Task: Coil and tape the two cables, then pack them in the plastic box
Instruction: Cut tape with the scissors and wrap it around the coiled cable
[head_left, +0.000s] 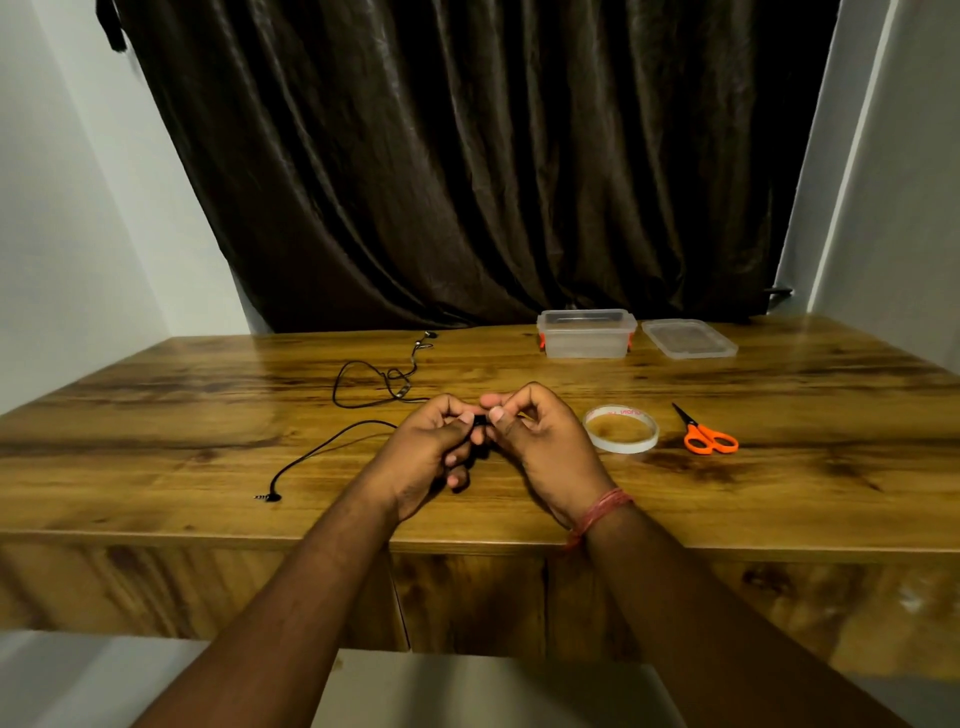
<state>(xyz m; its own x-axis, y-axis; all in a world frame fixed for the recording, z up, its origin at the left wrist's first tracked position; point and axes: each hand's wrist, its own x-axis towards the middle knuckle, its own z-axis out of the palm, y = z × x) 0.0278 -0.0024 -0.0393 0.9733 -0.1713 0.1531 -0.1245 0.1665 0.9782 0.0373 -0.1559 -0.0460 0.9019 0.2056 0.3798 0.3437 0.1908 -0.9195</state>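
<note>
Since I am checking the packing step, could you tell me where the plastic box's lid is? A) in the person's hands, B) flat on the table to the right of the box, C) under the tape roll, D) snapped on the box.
B: the lid lies flat on the table just right of the open plastic box.

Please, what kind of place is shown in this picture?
Probably a room in a home, not a workshop: a wooden table against plain white walls, a dark curtain behind it, and household items such as scissors and a tape roll.
</note>
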